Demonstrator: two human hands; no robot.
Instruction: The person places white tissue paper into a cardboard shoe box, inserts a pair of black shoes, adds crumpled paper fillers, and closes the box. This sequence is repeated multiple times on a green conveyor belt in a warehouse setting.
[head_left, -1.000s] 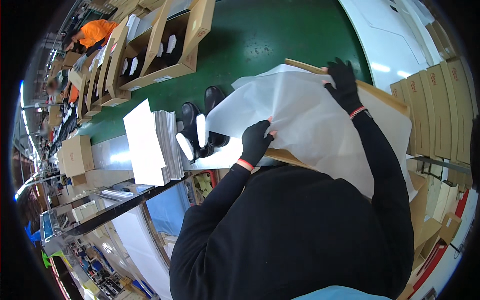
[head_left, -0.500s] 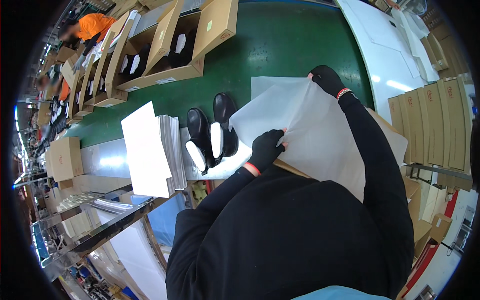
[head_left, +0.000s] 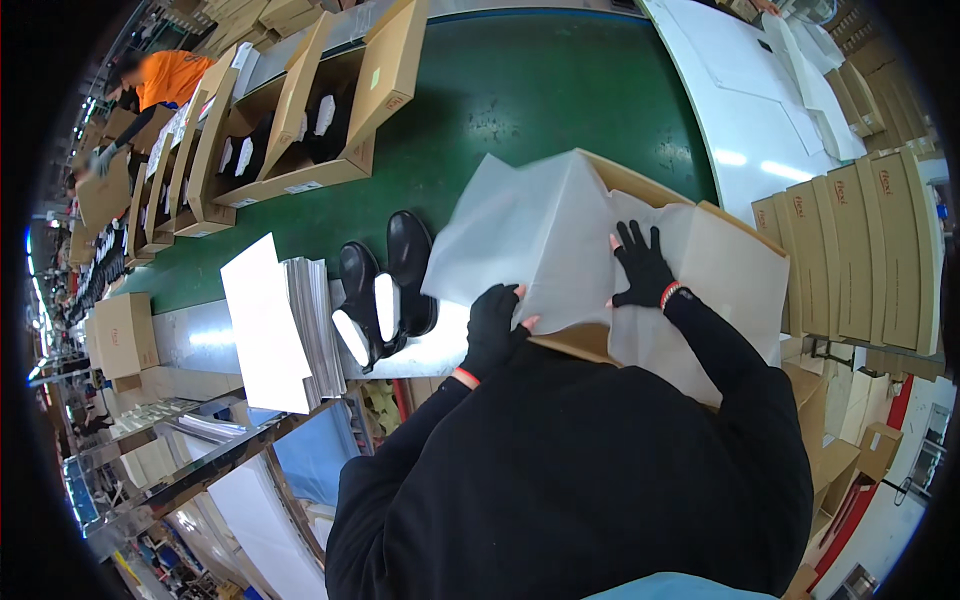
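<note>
A sheet of white, see-through tissue paper (head_left: 560,235) lies over an open brown cardboard box (head_left: 640,185) in front of me. My left hand (head_left: 495,328), in a black fingerless glove, grips the paper at the box's near left edge. My right hand (head_left: 643,268), gloved alike, lies on the paper with fingers spread, pressing it down into the box. The paper covers most of the box's inside and its right part. Left of the box, a pair of black shoes (head_left: 408,250) with white stuffing in their openings rests on the table, toes pointing away.
A stack of white sheets (head_left: 312,330) stands left of the shoes. Open shoe boxes (head_left: 300,185) line the far left of the green table (head_left: 530,80). Brown boxes (head_left: 850,250) stand in a row at right. A person in orange (head_left: 172,78) works at far left.
My right hand has let go of the paper's far edge and come down onto it, fingers spread. The paper now sinks into the box, whose far rim shows. My view has shifted slightly.
</note>
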